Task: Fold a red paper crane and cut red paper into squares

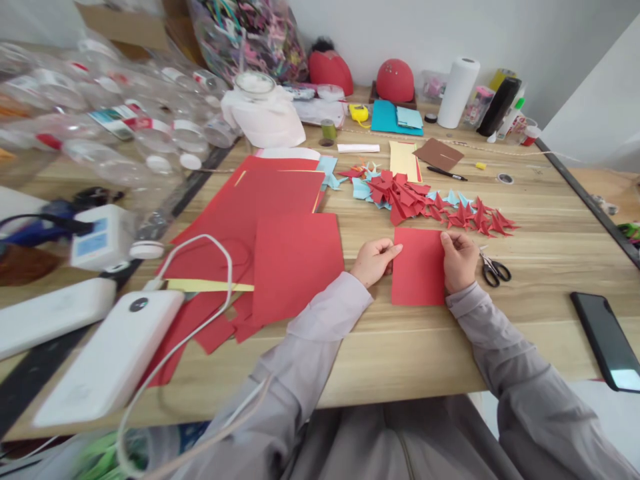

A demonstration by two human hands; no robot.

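Between my two hands is a small red paper sheet (418,270), flat and unfolded, just over the wooden table. My left hand (376,260) pinches its left edge, thumb on top. At the upper right edge, my right hand (460,259) grips the paper between thumb and fingers. Black-handled scissors (495,270) lie beside my right hand. Beyond the sheet, a pile of folded red paper pieces (400,195) spreads to the right, with light blue ones among them. To the left of my left hand lies a larger red sheet (300,263) on other red paper.
A white power bank (113,353) with a looping white cable (231,267) lies at the left. Many plastic bottles (150,137) crowd the far left. A phone (605,340) rests near the right edge; a pen (447,174) and brown paper (439,154) lie farther back.
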